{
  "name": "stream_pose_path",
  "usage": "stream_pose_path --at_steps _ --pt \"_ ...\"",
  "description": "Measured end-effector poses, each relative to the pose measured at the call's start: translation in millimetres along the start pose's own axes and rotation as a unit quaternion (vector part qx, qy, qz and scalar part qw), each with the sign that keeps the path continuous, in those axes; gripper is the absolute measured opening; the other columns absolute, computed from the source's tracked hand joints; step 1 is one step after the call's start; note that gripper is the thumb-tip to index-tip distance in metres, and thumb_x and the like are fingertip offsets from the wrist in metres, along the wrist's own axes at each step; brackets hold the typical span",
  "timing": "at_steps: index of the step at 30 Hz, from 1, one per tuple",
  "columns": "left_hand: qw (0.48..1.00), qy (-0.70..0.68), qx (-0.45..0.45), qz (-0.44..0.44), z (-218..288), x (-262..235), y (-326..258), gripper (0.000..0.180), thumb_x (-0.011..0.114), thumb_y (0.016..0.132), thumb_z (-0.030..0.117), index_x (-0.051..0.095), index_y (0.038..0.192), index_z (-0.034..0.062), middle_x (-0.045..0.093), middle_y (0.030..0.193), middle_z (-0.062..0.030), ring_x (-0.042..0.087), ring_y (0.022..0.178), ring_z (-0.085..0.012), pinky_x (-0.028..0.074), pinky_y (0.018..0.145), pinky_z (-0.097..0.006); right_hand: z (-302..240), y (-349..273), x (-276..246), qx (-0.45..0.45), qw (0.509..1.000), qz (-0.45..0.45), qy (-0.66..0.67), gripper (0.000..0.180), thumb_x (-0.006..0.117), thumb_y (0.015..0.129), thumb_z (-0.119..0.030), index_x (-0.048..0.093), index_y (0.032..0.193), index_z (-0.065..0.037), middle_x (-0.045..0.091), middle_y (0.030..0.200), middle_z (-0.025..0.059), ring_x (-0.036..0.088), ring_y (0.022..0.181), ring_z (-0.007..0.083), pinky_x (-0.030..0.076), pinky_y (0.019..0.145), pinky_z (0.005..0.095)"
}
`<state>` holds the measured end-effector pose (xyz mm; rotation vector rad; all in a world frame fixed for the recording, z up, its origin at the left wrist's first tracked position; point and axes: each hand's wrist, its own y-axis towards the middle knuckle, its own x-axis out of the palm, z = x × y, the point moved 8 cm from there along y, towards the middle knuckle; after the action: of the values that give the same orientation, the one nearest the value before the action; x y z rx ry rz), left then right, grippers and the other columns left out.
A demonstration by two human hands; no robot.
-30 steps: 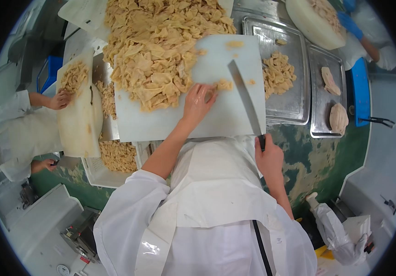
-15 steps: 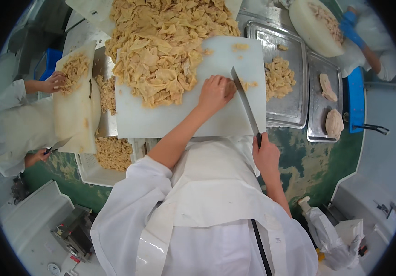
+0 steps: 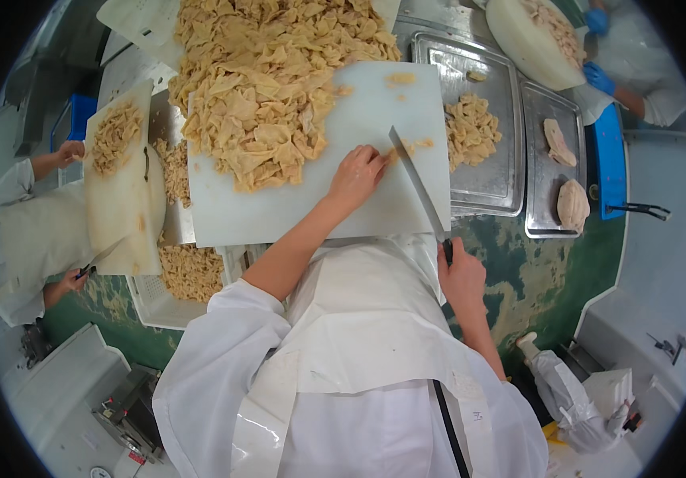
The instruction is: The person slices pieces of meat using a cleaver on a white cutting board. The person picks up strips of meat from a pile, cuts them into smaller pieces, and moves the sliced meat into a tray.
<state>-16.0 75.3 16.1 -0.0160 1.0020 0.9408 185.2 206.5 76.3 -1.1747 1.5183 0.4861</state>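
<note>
A large white cutting board [image 3: 279, 225] lies in front of me, with a big heap of yellowish pieces that look like poultry skin [image 3: 271, 103] over its far left part. My right hand [image 3: 461, 272] grips the black handle of a long knife [image 3: 416, 180] at the board's near right edge. The blade slants away across the board, its tip pointing far left. My left hand [image 3: 356, 175] rests on the board left of the blade, fingertips closed on a small piece of skin [image 3: 391, 156]. Several cut bits [image 3: 421, 144] lie just beyond the blade.
To the right, a metal tray [image 3: 480, 187] holds a pile of cut pieces [image 3: 472, 131]. Another tray [image 3: 548, 179] carries two pale lumps. A co-worker at left holds a knife [image 3: 104, 253] by a smaller board [image 3: 123, 219]. Blue-gloved hands [image 3: 598, 78] work at the far right.
My left hand has shifted left and a little nearer me, away from the blade, baring the piece at its fingertips. The knife stays about where it was. The whole view has shifted slightly.
</note>
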Motion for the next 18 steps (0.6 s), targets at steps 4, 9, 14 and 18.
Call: stream_pose_path --at_steps 4,9,14,18 --pt "1.0 -0.005 -0.004 0.0 2 0 0 0.014 0.071 0.078 0.004 0.07 0.093 0.0055 0.058 0.084 -0.0072 0.059 0.082 -0.026 0.051 0.072 -0.037 -1 28 15 -0.033 0.999 -0.007 -0.024 0.023 0.057 0.095 -0.026 0.051 0.093 -0.004 0.063 0.064 0.0197 0.063 0.06 0.042 0.048 0.055 0.0532" --pt "0.999 0.025 -0.008 -0.025 7 -2 -3 0.015 0.07 0.08 0.004 0.07 0.095 0.0055 0.058 0.085 -0.0074 0.059 0.084 -0.0265 0.05 0.074 -0.039 -30 93 2 -0.086 0.996 0.025 0.008 0.025 0.057 0.095 -0.028 0.052 0.092 -0.003 0.063 0.066 0.0212 0.062 0.061 0.0438 0.049 0.056 0.0525" --pt "1.0 0.008 0.002 0.002 8 -1 -11 0.016 0.073 0.078 0.004 0.068 0.093 0.004 0.06 0.085 -0.0081 0.059 0.082 -0.0269 0.05 0.075 -0.039 -19 67 -11 -0.077 0.996 0.046 -0.007 0.022 0.058 0.095 -0.025 0.051 0.092 -0.004 0.061 0.062 0.0191 0.062 0.058 0.0419 0.048 0.054 0.0514" --pt "0.995 -0.044 -0.061 0.065 -4 -6 -16 0.019 0.077 0.074 0.004 0.064 0.089 0.0042 0.061 0.084 -0.0081 0.059 0.077 -0.0273 0.05 0.075 -0.039 -22 38 -17 -0.081 0.997 0.017 0.009 0.021 0.058 0.095 -0.025 0.051 0.091 -0.005 0.061 0.061 0.0181 0.062 0.058 0.041 0.048 0.052 0.0503"
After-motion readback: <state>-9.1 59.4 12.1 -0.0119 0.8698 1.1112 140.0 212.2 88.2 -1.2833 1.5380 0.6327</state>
